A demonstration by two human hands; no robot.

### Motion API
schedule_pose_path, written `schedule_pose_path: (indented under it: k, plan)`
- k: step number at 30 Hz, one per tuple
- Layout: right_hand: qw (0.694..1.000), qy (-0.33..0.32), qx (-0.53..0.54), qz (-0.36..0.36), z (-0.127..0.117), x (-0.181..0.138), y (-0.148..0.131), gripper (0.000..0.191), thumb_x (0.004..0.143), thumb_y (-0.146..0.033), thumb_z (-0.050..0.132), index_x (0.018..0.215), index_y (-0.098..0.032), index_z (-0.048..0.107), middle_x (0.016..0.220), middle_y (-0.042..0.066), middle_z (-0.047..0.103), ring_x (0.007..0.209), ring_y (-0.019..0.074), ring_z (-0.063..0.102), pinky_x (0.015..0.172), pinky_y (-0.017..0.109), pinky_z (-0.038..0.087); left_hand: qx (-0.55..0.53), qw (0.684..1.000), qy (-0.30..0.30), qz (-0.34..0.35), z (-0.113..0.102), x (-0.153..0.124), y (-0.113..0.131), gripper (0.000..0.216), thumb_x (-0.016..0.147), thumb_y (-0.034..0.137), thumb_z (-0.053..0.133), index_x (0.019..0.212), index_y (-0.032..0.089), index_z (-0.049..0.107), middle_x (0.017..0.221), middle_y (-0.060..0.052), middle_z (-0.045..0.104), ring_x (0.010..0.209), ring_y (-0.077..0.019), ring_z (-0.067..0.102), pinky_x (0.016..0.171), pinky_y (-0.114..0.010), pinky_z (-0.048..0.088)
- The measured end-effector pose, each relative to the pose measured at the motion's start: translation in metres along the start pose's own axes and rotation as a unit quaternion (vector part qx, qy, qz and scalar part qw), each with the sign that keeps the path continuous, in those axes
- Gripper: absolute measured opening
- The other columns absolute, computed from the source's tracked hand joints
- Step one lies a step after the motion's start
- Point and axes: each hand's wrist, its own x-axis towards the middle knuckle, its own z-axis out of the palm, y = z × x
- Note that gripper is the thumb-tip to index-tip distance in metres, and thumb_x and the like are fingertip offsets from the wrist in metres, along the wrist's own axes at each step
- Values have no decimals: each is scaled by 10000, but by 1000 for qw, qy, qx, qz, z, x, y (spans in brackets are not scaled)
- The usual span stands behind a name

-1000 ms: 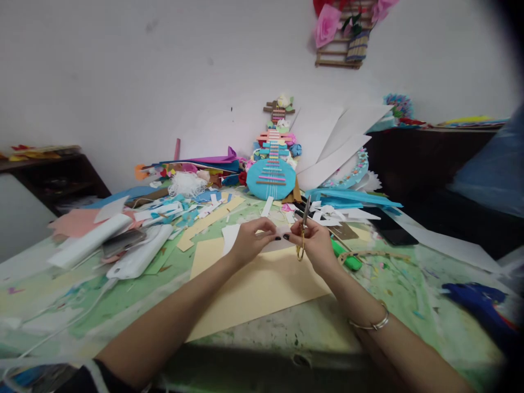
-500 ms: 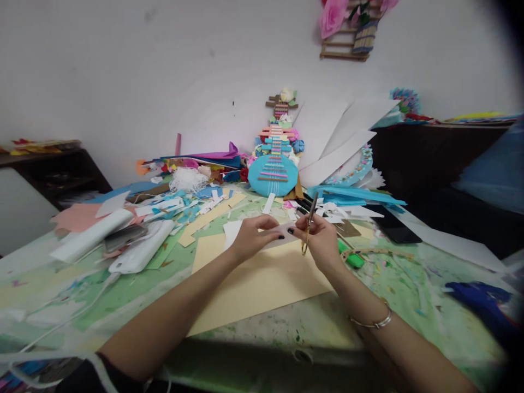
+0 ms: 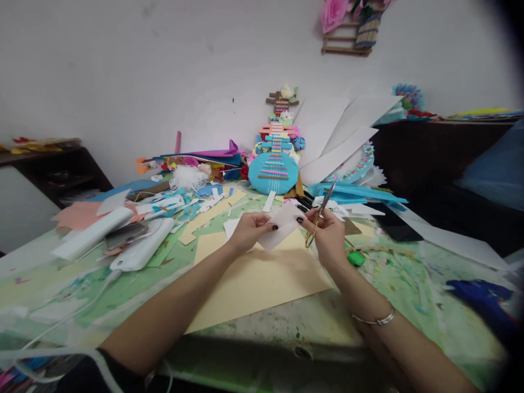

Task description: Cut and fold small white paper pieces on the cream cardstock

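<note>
A small white paper is held up in the air over a cream sheet on a green, stained table. The left hand pinches its left side between thumb and fingers. The right hand holds gold-handled scissors, blades pointing up and away; its thumb appears to grip the paper's right edge. Beyond, a blue paper lute leans near the wall. A black phone lies to the right.
</note>
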Motion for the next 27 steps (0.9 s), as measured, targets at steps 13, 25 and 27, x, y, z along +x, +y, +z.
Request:
schedule_pose_path:
  k: [13, 25, 27]
  plan:
    - [993, -96, 18, 64, 5, -6, 5, 316, 570, -287, 772, 784, -188, 563, 643, 2, 640, 573, 140, 576, 557, 260, 441, -107, 987, -95, -69, 5, -4, -2, 531, 580, 308, 814, 1039, 122, 623, 879, -126, 711, 785, -248, 669, 673, -356, 531]
    - [992, -110, 17, 60, 8, -7, 3, 341, 526, -334, 798, 735, -170, 584, 658, -1, 626, 585, 137, 585, 573, 259, 450, -282, 944, -62, -159, 32, -13, -15, 388, 492, 187, 852, 822, 65, 689, 768, -109, 706, 660, -190, 647, 667, -317, 520]
    - [992, -104, 25, 67, 7, -6, 3, 378, 525, -367, 806, 763, -158, 600, 694, 21, 653, 619, 153, 609, 614, 279, 468, -303, 939, -28, -163, 28, -10, -11, 336, 524, 149, 832, 817, 69, 689, 745, -92, 708, 615, -166, 638, 640, -287, 513]
